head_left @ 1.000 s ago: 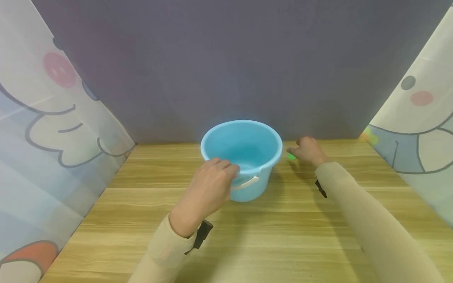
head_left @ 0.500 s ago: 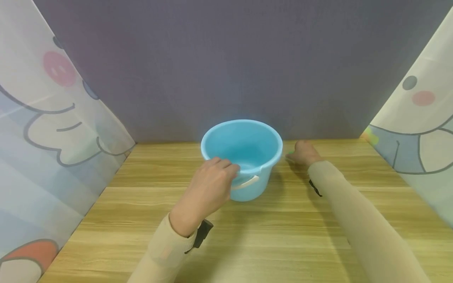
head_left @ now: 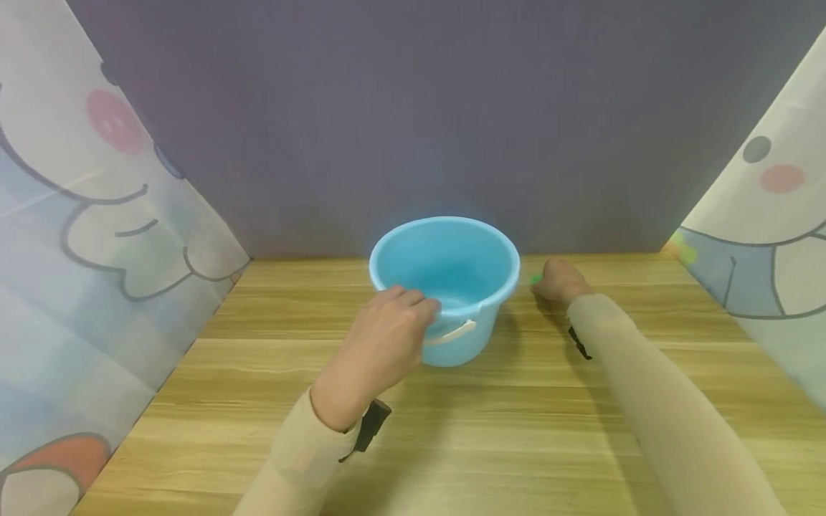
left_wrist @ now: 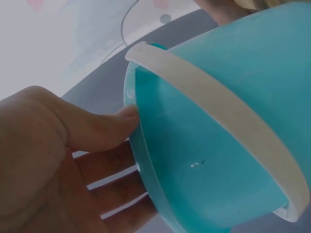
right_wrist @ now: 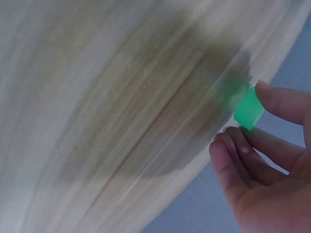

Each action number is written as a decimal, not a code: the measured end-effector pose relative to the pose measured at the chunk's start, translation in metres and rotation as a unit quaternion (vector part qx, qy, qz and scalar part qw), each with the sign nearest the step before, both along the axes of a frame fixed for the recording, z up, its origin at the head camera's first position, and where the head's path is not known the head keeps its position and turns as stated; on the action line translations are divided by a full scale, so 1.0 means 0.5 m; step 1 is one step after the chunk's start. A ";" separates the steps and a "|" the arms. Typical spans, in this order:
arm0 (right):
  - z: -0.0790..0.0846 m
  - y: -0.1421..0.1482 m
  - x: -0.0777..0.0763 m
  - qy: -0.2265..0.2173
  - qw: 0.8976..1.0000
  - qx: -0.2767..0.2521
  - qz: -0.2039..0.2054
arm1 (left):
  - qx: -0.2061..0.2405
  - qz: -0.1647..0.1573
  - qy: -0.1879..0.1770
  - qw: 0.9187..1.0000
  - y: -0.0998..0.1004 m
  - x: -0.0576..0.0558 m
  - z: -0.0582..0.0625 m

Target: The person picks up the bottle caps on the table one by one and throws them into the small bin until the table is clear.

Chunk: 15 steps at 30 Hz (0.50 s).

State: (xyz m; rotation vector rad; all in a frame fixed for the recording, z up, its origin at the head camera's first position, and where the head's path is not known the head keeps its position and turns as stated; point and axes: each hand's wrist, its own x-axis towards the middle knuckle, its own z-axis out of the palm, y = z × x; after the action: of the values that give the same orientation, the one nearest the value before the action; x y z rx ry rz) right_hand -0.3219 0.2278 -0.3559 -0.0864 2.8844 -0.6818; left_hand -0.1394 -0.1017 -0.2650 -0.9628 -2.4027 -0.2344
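A light-blue plastic bucket (head_left: 454, 337) with a white handle (left_wrist: 214, 102) stands upright on the wooden tabletop. My left hand (head_left: 383, 337) grips the near rim; in the left wrist view the thumb lies on one side of the rim and the fingers on the other. To the right of the bucket, my right hand (head_left: 560, 281) is low over the tabletop. It pinches a small, bright green block-like piece (right_wrist: 249, 109) between thumb and forefinger, while the other fingers are bent below. Only a sliver of the green piece shows in the head view.
The wooden tabletop (head_left: 277, 401) reaches back to a grey wall panel (head_left: 452, 107) close behind the bucket. Cartoon-printed cloths (head_left: 129, 229) flank it on both sides. A black strap (head_left: 369, 430) is on the left wrist.
My right hand has dipped slightly and its fingers have come round the green piece, hiding more of it. My left hand and the bucket have stayed put.
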 end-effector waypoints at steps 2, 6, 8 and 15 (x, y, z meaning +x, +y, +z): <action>0.003 0.004 0.004 0.004 1.000 -0.012 0.002 | -0.001 0.000 0.001 1.000 0.000 0.000 0.001; 0.009 0.004 0.012 0.012 1.000 -0.025 0.004 | -0.003 0.001 0.004 1.000 0.000 -0.001 0.002; 0.008 0.003 0.014 0.012 0.999 -0.034 0.001 | -0.002 0.001 0.003 1.000 0.000 -0.001 0.002; 0.005 -0.005 0.022 0.016 0.998 -0.057 -0.002 | -0.001 0.001 -0.001 1.000 -0.001 0.001 -0.001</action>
State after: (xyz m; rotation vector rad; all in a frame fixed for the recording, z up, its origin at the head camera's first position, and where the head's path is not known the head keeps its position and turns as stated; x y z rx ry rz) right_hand -0.3111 0.2251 -0.3534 -0.1083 2.8740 -0.8538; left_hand -0.1391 -0.1022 -0.2657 -0.9606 -2.4065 -0.2327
